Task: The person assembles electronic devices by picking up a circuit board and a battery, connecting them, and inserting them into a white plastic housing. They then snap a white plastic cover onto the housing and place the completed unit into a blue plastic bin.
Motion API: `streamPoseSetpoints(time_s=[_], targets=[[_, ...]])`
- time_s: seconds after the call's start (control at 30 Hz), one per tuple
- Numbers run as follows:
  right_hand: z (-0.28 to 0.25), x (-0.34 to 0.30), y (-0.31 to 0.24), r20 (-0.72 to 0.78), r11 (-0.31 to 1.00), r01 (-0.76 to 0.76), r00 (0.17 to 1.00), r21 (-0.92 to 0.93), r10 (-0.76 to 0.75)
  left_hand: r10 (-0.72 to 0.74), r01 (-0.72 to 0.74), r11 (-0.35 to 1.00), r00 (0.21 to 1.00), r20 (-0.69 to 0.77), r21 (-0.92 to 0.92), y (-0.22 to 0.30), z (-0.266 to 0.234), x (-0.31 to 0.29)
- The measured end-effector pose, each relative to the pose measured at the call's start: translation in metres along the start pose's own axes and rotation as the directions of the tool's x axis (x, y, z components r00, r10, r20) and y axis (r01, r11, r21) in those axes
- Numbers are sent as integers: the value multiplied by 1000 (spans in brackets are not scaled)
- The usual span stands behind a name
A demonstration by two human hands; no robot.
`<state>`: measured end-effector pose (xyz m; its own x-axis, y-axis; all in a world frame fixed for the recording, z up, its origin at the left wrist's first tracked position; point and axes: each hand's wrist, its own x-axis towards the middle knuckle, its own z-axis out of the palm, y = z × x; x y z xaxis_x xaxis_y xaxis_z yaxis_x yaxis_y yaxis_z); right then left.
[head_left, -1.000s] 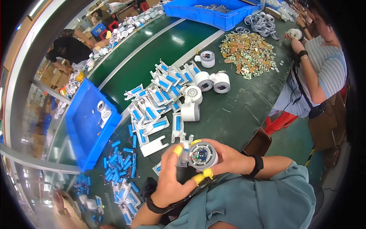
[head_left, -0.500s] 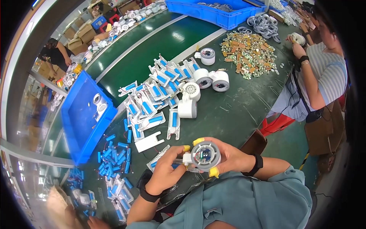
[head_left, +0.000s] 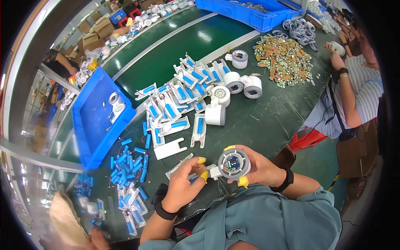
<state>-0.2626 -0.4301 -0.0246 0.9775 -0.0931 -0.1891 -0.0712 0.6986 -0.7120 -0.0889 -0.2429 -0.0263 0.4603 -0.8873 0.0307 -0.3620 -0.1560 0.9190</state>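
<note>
A white round fan head (head_left: 233,164) with a grey rim faces up, a small circuit board showing inside its ring. My right hand (head_left: 260,168) grips it by the sides, yellow finger covers on the fingertips. My left hand (head_left: 185,179), also with yellow covers, is at the tip of the fan head's short neck (head_left: 215,172). Its thumb and a finger come together there; whatever they pinch is too small to make out. Partly under the left hand lies a white handle shell (head_left: 179,166) with a blue battery.
Ahead are piled handle shells with batteries (head_left: 170,110) and several more fan heads (head_left: 215,114). Loose blue batteries (head_left: 129,164) and a blue tray (head_left: 93,125) lie left. Small circuit boards (head_left: 283,60) and grey rings (head_left: 301,31) lie far right, near a co-worker (head_left: 354,91).
The fan head has tilted a little in my right hand. My left fingers have shifted from around its neck toward the neck's tip. The whole view has swung slightly.
</note>
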Motion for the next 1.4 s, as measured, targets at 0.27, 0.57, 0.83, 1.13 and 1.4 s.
streamPoseSetpoints(time_s=[0.27,0.57,0.83,1.13,1.4], targets=[[-7,3,4,80,999,3,997,-42,0,101,-105,993,991,-91,-46,-4,2,-5],[-12,4,4,98,998,-17,995,-61,22,-65,59,985,997,-34,-161,-7,1,-8],[-4,10,5,136,999,-40,990,-9,40,-171,134,911,983,-63,-389,11,-5,-23],[6,15,22,252,983,-148,952,-109,171,-312,178,744,945,-99,-644,68,-49,-76],[-3,10,18,170,943,-203,953,-263,252,-325,315,932,513,-794,-178,47,-196,-153]])
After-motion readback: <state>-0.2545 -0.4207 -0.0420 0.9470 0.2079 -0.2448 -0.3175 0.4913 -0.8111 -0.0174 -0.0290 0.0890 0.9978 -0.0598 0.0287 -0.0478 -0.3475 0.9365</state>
